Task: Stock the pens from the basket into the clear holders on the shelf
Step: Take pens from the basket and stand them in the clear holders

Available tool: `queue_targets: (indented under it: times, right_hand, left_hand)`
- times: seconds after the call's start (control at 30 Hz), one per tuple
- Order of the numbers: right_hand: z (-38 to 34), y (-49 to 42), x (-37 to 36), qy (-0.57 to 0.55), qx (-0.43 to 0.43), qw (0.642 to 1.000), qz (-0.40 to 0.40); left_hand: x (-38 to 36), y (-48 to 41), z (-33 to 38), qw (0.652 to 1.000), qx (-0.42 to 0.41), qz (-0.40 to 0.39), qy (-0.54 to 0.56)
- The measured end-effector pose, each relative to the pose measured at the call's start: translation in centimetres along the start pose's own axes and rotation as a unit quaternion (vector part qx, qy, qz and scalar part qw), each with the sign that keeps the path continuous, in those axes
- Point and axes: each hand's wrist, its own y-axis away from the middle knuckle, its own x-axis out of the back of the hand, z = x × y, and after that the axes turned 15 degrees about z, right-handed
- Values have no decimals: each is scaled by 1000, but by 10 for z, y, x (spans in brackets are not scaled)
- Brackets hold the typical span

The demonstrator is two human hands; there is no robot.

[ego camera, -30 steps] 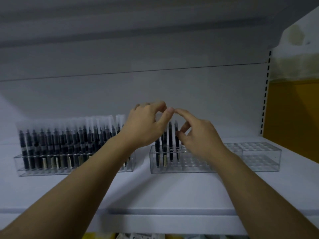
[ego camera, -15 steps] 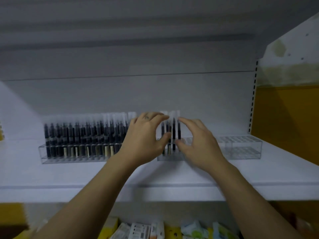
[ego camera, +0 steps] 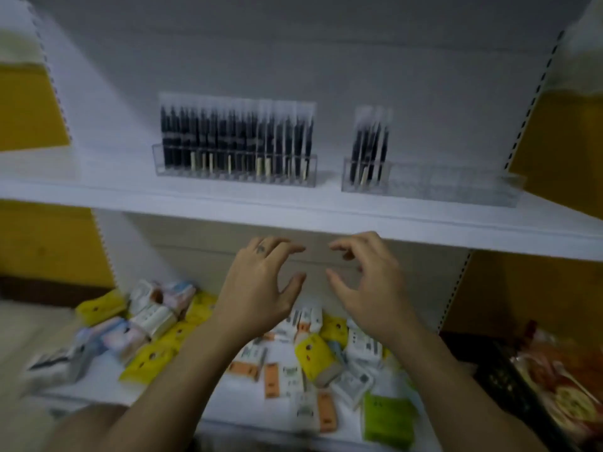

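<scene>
Head view, a bit blurred: black pens [ego camera: 235,138] with frosted clear caps stand upright in two clear holders on the white shelf [ego camera: 228,203]. The left holder [ego camera: 235,176] is packed full, while the right holder [ego camera: 456,187] has just a small cluster [ego camera: 370,148] at its left end. All of it sits above the hands, well apart. Below the shelf's front edge, the left hand [ego camera: 257,288] and right hand [ego camera: 368,288] hover with fingers spread and loosely curved, gripping nothing, touching nothing.
</scene>
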Motion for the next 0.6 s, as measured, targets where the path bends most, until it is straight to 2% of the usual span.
queue_targets:
  times: [0.1,0.27,0.47,0.6]
  right_hand:
    - [8,43,-21,30,-53,995,-81]
    - [32,106,-60,84,-130,953,-261]
    - [71,170,-114,110,-181,882,-421]
    - [100,222,-148,103,-212,825,-514]
  left_hand:
    - [-6,46,-9,996,55,-73,-9]
    - [-32,113,-22,968,151,-198,-8]
    - [-77,179,-40,922,235,-308,-14]
    - [-103,231,-53,875,306,-374,-16]
